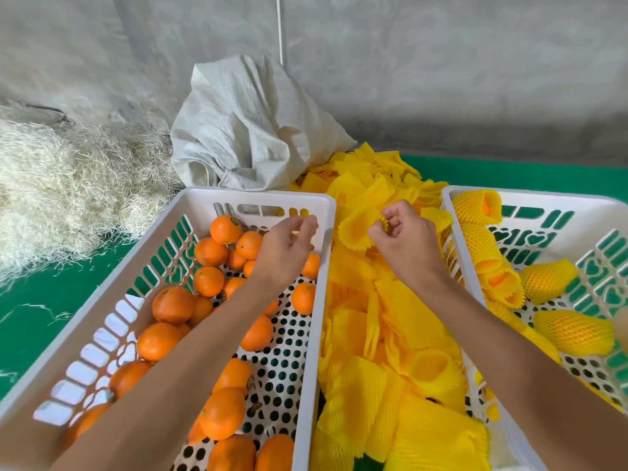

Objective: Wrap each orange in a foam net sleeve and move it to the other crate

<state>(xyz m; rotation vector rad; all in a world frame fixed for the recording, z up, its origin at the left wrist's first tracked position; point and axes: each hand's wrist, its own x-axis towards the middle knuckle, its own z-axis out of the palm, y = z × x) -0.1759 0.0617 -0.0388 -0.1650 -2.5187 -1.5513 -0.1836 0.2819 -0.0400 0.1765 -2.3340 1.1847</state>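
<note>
A white crate (323, 266) on the left holds several bare oranges (208, 281). The white crate (457, 266) on the right holds several oranges wrapped in yellow foam net (574, 331). Between the crates lies a heap of yellow foam net sleeves (390, 321). My right hand (404, 243) pinches the rim of one yellow sleeve (356, 229) above the heap. My left hand (285, 246) hovers over the far end of the left crate, fingers loosely curled, with nothing visibly in it.
A crumpled white woven sack (251, 127) lies behind the crates against a grey concrete wall. A mound of pale straw-like fibre (61, 192) sits at the left. Green matting (51, 300) covers the floor.
</note>
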